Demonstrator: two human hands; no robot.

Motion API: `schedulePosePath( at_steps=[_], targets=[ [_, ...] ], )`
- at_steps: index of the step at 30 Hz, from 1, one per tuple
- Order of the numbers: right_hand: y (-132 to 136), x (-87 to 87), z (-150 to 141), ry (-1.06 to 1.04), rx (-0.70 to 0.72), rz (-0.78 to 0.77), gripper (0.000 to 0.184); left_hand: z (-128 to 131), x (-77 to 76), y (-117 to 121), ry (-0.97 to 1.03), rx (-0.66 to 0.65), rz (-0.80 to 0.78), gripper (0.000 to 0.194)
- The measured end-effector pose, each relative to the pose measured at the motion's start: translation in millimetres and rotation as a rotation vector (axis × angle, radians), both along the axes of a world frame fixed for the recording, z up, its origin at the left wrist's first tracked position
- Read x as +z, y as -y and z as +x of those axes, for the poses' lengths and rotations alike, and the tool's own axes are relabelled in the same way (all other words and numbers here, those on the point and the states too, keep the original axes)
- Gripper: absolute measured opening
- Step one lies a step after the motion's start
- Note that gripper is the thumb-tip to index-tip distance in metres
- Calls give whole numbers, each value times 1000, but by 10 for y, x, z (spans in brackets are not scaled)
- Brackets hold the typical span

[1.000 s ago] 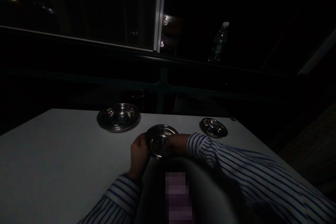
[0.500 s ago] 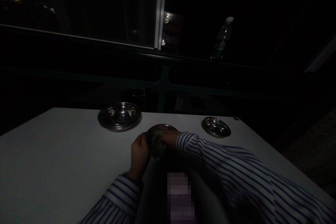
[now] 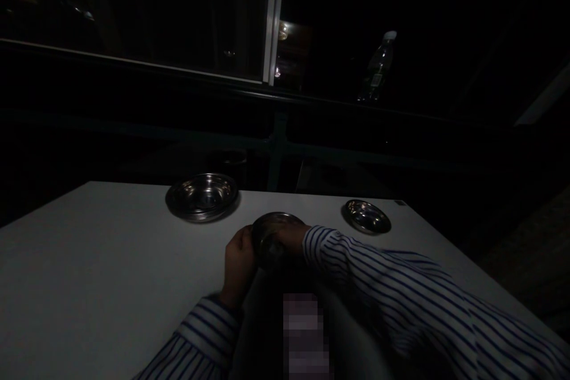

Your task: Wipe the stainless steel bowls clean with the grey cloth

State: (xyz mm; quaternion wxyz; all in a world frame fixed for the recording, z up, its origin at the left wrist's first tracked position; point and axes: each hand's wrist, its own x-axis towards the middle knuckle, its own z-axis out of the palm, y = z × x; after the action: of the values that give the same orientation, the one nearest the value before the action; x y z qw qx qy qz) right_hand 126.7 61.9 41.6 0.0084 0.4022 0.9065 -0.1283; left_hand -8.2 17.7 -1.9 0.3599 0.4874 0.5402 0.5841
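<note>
Small stainless steel bowl (image 3: pixel 271 238), tilted up on its edge, rim at the top, polished metal gone dull and dark in the dim light, only a soft shine along the curve. Position: between both hands, just in from the near part of the table, at 6 o'clock of the view. Contact with the tabletop under it, impossible to tell from this angle.

Left hand (image 3: pixel 239 266) closed around the bowl's left side, fingers (image 3: pixel 243 238) curled against the metal, in a firm grip. Right hand (image 3: pixel 291 238) on the opposite side, also gripping, fingers partly lost in shadow. Both wrists in blue-striped white sleeves (image 3: pixel 392 291).

On the white table (image 3: pixel 89 255), a wider steel bowl (image 3: pixel 202 197) at 11 o'clock from the held bowl, and a shallow steel dish (image 3: pixel 366 217) at 2 o'clock, well apart from each other.

Far off at 1 o'clock, in the dark, a plastic bottle (image 3: pixel 380 65) with a label (image 3: pixel 376 79), too small and dark for reading. Also a small dark tag (image 3: pixel 399 202) at the table's far corner, no readable writing
</note>
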Motion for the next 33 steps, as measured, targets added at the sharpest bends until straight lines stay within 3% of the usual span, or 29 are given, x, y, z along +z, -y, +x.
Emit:
schedulePosePath(
  at_steps=[4,8,14,18,24,29,33],
  targets=[
    [94,-15,-149,47,31,-33,20,6,25,4,-14,18,7,33],
    [125,-37,-228,-12,-89,141,30,-13,26,10,-4,-4,16,33],
    [30,71,-134,61,55,254,25,-39,-13,-8,-4,-31,7,35],
    [-85,186,27,179,-11,278,24,-35,-9,-24,5,-37,30,36],
    [149,236,253,257,-98,111,29,-17,-13,-22,-41,-3,12,33],
    [381,184,82,150,-52,-94,23,-6,-6,6,-29,4,-4,32],
    [484,138,-44,-41,-120,-17,37,-42,-3,3,52,23,-17,35]
  ],
)
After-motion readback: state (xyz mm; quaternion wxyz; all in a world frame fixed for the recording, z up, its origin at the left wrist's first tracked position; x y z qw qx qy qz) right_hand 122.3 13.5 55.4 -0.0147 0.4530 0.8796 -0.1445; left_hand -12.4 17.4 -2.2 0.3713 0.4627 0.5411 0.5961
